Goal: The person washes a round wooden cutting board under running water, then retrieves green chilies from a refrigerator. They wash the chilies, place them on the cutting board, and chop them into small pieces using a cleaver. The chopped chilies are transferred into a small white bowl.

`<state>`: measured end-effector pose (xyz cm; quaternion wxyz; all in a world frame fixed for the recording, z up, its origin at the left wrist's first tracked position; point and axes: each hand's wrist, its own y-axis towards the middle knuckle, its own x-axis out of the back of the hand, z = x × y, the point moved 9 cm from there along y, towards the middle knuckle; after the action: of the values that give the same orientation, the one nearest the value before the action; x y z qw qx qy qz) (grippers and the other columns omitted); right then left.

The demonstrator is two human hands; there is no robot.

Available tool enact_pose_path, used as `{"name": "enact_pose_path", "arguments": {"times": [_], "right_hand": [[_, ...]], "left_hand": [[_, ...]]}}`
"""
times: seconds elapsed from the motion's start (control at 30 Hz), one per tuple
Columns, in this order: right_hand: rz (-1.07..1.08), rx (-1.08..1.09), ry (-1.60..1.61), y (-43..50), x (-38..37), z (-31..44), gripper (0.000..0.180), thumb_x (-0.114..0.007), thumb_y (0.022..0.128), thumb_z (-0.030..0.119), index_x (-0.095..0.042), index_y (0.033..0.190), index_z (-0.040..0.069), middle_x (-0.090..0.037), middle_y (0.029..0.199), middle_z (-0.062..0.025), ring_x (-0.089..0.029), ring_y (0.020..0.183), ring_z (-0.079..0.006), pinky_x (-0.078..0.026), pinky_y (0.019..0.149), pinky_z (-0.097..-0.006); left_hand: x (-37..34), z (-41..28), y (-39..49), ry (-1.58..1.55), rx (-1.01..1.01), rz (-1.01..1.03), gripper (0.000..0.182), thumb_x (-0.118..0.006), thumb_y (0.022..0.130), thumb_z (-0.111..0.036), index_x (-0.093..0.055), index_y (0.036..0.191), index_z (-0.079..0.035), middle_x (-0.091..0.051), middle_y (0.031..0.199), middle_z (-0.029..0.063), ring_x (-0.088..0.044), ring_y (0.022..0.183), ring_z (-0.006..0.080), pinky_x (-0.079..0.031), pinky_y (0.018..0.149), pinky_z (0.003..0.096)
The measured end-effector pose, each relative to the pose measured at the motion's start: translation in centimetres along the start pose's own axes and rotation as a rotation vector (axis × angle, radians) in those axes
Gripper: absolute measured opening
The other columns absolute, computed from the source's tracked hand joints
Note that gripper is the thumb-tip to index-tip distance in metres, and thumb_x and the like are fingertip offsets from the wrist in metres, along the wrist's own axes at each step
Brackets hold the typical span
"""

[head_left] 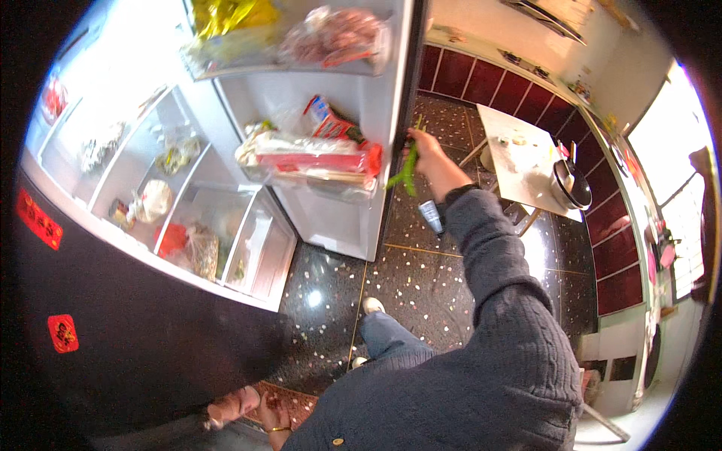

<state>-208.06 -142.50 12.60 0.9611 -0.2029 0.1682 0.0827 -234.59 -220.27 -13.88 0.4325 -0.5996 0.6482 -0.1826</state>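
Note:
My right hand (427, 151) is at the edge of the open refrigerator door (316, 222), its fingers closed around some long green vegetables (410, 163), probably green peppers. Whether the fingers also touch the door is unclear. Low in the picture, my left hand (274, 416) hangs beside the dark refrigerator side (163, 338), a gold bracelet on its wrist. Just left of it is a blurred pinkish-brown item (234, 405); I cannot tell if the hand holds it. Door shelves carry a bag of reddish food (335, 36) and a long red-and-white package (318, 160).
Lit refrigerator shelves (131, 135) hold several bagged foods, including a white bag (152, 201). Across the speckled floor (420, 270), a table (513, 121) bears a dark pan (571, 183). Dark red cabinets (488, 79) line the walls. A small labelled item (430, 216) appears beside my right cuff.

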Motion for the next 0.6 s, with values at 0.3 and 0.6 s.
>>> {"name": "enact_pose_path", "arguments": {"times": [0.3, 0.6], "right_hand": [[0.125, 0.038, -0.076, -6.2, -1.8, -3.8, 0.016, -0.056, 0.088, 0.025, -0.065, 0.093, 0.013, -0.058, 0.074, -0.0054, -0.052, 0.06, -0.0196, -0.043, 0.05, -0.0343], [0.728, 0.061, -0.424, -14.2, -1.5, -9.2, 0.032, -0.048, 0.095, 0.029, -0.064, 0.1, 0.002, -0.066, 0.088, -0.0058, -0.06, 0.078, -0.0151, -0.048, 0.072, -0.0313]], "left_hand": [[-17.9, 2.6, -4.7, 0.589, -0.047, 0.281, 0.025, -0.059, 0.089, -0.021, -0.059, 0.109, -0.005, -0.06, 0.083, 0.0014, -0.056, 0.077, 0.0121, -0.045, 0.069, 0.0283], [-50.2, 14.5, -14.4, 0.733, -0.382, 1.052, 0.024, -0.048, 0.096, -0.014, -0.048, 0.119, -0.008, -0.054, 0.105, 0.0027, -0.054, 0.09, 0.0138, -0.043, 0.077, 0.0274]]}}
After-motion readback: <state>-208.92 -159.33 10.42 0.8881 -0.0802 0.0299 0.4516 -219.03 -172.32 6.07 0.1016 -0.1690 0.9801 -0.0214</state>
